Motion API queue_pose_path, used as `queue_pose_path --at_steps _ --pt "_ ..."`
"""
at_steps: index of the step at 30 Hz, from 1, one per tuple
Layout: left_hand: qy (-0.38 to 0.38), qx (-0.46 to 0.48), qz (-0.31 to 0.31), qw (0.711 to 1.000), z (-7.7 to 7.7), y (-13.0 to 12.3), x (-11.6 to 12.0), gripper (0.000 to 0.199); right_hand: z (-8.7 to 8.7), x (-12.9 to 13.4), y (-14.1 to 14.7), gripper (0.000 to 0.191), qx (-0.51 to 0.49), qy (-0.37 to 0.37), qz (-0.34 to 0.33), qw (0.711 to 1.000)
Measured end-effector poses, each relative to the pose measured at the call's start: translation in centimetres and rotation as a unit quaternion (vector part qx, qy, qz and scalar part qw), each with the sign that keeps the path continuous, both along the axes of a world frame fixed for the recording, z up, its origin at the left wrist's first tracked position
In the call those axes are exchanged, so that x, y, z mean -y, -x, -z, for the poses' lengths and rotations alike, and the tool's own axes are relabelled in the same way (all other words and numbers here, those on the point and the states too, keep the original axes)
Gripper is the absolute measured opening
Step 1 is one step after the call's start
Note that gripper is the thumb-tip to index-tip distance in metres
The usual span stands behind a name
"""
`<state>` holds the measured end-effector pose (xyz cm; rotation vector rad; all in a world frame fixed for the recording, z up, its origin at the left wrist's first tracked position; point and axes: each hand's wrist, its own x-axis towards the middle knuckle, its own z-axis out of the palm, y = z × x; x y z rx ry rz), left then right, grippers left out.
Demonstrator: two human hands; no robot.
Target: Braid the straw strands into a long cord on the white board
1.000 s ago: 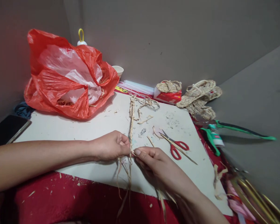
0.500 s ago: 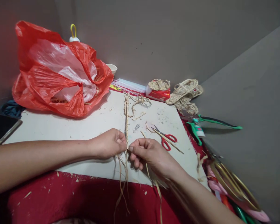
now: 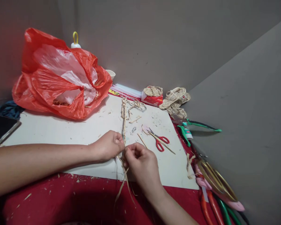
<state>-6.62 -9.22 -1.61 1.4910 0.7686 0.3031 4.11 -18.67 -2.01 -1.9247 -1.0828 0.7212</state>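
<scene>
A straw braid [image 3: 124,123] runs over the white board [image 3: 61,131] from its far edge toward its near edge. Above the board's near part, the left hand [image 3: 109,145] pinches the braid; the right hand [image 3: 141,165] is just beside, fingertips drawn narrow, whether on a strand I cannot tell. Scissors [image 3: 156,142] lie on the board's right part.

2 bare hands [image 3: 109,145] and forearms [image 3: 46,160]
</scene>
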Motion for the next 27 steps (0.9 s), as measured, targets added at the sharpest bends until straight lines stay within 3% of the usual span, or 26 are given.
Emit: queue_pose_path --at_steps 3,9,19,27 --pt "0.049 0.029 0.004 0.998 0.1 0.0 0.3 0.008 -0.2 0.1 0.4 0.021 -0.186 0.013 0.045 0.981" --pt "0.134 0.069 -0.015 0.988 0.0 -0.1 0.7 0.01 0.4 0.6 1.3 0.025 -0.285 -0.05 0.057 0.956" --pt "0.15 0.043 0.0 0.988 -0.2 0.0 0.5 0.012 0.7 0.5 1.3 0.03 -0.354 -0.058 0.136 0.923" --pt "0.15 0.045 0.019 0.987 -0.1 0.0 0.4 0.017 0.4 0.7 0.1 0.028 -0.338 -0.028 0.087 0.937"
